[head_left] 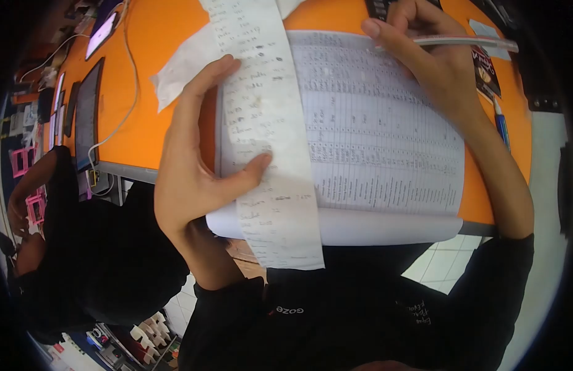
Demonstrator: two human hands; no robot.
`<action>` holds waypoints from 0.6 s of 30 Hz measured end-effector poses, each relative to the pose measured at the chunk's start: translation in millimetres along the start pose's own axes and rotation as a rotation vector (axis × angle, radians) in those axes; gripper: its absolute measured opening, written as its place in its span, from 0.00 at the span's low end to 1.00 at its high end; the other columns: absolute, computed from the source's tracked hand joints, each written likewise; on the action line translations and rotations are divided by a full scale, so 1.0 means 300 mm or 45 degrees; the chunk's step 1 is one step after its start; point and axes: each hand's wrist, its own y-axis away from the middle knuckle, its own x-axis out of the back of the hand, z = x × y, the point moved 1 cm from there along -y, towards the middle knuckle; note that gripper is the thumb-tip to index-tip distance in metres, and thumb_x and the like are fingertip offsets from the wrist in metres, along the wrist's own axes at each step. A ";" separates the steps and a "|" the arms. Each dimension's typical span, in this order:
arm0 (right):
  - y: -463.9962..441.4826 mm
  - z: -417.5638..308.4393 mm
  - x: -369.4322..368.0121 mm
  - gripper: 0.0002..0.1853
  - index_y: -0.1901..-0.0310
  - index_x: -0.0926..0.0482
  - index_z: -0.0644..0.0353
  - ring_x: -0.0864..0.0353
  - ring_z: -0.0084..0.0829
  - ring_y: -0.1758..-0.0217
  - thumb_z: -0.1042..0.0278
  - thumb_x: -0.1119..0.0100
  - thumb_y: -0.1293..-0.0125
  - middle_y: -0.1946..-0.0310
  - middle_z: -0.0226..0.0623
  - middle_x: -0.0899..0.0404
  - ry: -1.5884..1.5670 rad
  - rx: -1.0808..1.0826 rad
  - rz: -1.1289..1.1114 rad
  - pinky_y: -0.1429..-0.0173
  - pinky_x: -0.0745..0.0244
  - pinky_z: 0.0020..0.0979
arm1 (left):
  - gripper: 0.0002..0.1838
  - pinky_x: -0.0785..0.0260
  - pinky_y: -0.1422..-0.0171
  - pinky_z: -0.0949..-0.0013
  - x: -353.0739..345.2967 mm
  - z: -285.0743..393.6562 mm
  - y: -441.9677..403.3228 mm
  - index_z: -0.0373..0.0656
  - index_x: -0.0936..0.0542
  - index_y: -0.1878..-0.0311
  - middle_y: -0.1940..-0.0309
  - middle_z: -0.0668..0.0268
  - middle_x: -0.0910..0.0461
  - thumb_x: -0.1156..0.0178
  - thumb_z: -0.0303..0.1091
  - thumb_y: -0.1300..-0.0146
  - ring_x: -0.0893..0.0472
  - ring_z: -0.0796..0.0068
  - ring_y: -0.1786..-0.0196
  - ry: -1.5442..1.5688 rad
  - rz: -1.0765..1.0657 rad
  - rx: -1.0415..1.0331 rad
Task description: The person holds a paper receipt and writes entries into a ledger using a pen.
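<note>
Head view: left hand (186, 176) spread, thumb on handwritten paper strip (277, 123); right hand (444, 62) pinches pen (484, 42) over printed sheets (382, 130). Sheets lie between both hands on orange surface (159, 37), strip across them beside left hand.

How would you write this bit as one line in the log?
Left hand: spread on paper strip | Right hand: holding pen | Printed sheet: partly under paper strip | Table: orange

The left hand (184, 179) is held at left, thumb (244, 180) and fingers (206, 76) spread; at far right, the right hand (446, 71) is curled, its forearm (500, 176) slanted.
</note>
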 end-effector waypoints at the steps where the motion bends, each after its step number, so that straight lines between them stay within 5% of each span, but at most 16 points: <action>1: 0.005 -0.007 -0.004 0.18 0.68 0.25 0.55 0.31 0.11 0.73 0.73 0.21 0.26 0.73 0.24 0.21 0.004 -0.020 -0.003 0.70 0.42 0.19 | 0.56 0.39 0.09 0.50 -0.001 -0.003 0.001 0.35 0.30 0.17 0.22 0.47 0.25 0.19 0.26 0.54 0.26 0.51 0.17 0.022 -0.009 0.022; 8: 0.008 0.015 -0.011 0.17 0.64 0.25 0.55 0.31 0.10 0.73 0.73 0.21 0.26 0.73 0.22 0.22 -0.155 0.023 -0.024 0.70 0.41 0.19 | 0.44 0.38 0.11 0.47 0.005 -0.004 -0.002 0.41 0.17 0.26 0.20 0.48 0.24 0.22 0.28 0.54 0.30 0.45 0.14 -0.116 -0.044 -0.011; 18: 0.004 0.023 -0.016 0.17 0.64 0.25 0.54 0.31 0.09 0.73 0.72 0.21 0.25 0.72 0.21 0.23 -0.186 0.093 -0.026 0.71 0.41 0.19 | 0.39 0.39 0.11 0.45 0.003 -0.001 -0.006 0.41 0.13 0.31 0.19 0.47 0.24 0.22 0.31 0.53 0.33 0.42 0.12 -0.155 -0.056 -0.006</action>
